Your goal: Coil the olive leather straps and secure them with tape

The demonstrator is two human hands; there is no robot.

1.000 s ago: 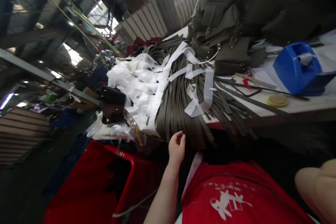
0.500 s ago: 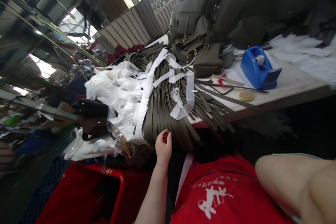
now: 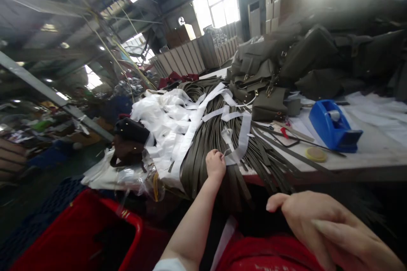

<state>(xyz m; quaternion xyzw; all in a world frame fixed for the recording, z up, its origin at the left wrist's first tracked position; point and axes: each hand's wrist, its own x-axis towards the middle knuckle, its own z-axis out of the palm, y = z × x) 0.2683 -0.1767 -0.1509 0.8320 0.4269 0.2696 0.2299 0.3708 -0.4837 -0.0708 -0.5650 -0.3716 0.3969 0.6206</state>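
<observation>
Left hand fingers curled onto olive straps at the table edge; right hand fingers loosely spread, empty.

No lettering can be read on anything in view.

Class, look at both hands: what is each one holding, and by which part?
The left hand has its grip on the olive straps near their ends, at the table edge. The right hand, fingers loosely spread, holds nothing.
</observation>
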